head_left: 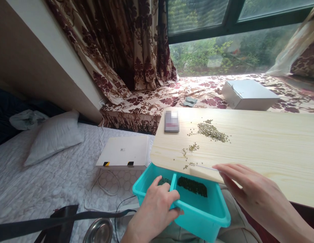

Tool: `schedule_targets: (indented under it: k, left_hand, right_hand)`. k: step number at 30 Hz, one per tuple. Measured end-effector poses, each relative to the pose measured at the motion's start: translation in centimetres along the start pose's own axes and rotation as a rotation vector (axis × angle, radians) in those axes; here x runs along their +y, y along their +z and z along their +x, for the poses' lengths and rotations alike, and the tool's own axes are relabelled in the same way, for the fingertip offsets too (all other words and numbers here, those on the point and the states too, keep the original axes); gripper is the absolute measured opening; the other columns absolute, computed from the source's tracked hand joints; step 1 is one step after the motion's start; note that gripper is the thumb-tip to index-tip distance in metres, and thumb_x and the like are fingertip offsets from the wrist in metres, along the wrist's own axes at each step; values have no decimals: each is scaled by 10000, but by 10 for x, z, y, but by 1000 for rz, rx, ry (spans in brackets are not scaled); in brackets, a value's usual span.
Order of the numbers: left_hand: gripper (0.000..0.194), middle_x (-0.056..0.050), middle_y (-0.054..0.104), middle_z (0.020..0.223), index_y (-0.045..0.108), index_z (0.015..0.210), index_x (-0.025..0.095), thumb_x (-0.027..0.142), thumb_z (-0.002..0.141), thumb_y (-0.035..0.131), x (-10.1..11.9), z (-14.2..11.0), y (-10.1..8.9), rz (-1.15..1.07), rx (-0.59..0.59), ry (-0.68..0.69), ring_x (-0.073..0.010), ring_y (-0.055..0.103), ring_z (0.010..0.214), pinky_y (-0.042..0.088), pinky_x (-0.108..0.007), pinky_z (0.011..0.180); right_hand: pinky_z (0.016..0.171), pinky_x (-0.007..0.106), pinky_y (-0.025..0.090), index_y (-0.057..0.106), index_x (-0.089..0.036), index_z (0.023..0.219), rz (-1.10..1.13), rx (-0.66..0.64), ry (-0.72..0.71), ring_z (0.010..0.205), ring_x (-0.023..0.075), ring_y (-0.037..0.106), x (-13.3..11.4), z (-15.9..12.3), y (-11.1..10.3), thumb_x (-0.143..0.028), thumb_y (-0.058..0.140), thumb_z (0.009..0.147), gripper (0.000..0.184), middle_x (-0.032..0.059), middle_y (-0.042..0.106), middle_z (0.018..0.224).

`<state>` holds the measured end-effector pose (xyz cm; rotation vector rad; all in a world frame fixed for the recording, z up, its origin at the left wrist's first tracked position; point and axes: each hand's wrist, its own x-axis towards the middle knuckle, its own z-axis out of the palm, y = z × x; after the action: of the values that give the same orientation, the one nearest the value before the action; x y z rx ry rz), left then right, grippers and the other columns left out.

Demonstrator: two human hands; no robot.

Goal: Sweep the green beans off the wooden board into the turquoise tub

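Observation:
My left hand [157,206] is closed over the near rim of a teal two-compartment box [202,217], around where the divider meets it. The box sits against the table edge, above my lap. Dark green beans [192,186] lie in its right compartment; the left one shows some too, partly hidden by my fingers. Pinched in my right hand [253,185] is a thin white strip [206,167], its tip close to a few beans by the edge. A pile of small greenish-brown beans [210,130] lies farther back, with a smaller scatter [193,147] between.
The pale wooden table [268,145] carries a small blurred-out box [171,121] at its left corner. Behind it, a white box [250,92] rests on the window seat. On the bed are a flat white box [123,151], cables, a pillow [55,136] and a metal bowl [99,231].

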<state>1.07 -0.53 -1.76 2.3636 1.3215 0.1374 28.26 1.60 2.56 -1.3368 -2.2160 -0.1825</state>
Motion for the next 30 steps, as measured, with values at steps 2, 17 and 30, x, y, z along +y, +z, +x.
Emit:
schedule_targets:
  k: [2,17,30]
  left_hand:
    - [250,38,579,771,681,837,226,368,800,884,0,0,0,2,2,3,-189,642,811,386,-521,1160]
    - [243,35,584,772,676,816,219,327,788,893,-6,-8,-3,-1,13,-22,-191,652,816,383,-519,1166]
    - [214,38,595,796,673,860,223,270,804,875,-16,-19,-2,-48,55,-57,-196,661,842,379,-545,1163]
  right_hand:
    - [517,267,543,740,-265,972,3,-7,-5,695,182,741,-1,2,0,-283,461,991,281,24,794,880]
    - [546,257,541,730,-241,982,119,-102,-40,694,169,733,-15,16,7,-208,424,992,309,39,792,858]
    - [544,262,489,743,-227,1005,87,-139,-1,723,178,715,-35,50,32,-136,419,940,343,39,790,843]
